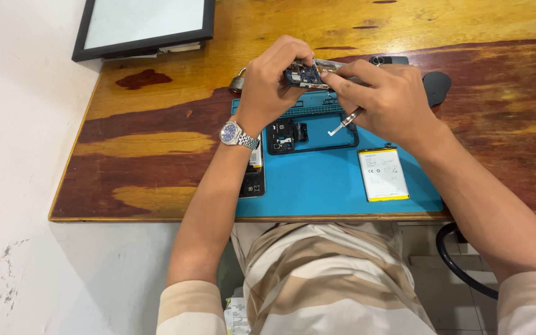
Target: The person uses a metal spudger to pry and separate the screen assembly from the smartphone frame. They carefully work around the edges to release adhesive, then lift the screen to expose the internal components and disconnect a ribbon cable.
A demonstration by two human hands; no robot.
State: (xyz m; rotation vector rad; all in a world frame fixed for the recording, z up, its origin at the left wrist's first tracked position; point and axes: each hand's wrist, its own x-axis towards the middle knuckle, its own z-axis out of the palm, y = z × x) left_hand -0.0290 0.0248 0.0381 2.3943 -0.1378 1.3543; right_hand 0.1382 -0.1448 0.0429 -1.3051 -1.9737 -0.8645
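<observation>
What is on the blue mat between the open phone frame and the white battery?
Nothing. In the head view, the blue mat is bare between the phone frame and the battery.

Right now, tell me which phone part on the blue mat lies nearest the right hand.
The open phone frame, directly under the right hand beside the tweezer tips. The white battery lies nearer the mat's front edge; the dark part sits under the left forearm.

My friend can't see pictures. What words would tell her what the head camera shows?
Two hands hold a small circuit board above a blue mat on a wooden table; the left hand grips it and the right hand also holds metal tweezers. On the mat lie an opened phone frame and a white battery.
</observation>
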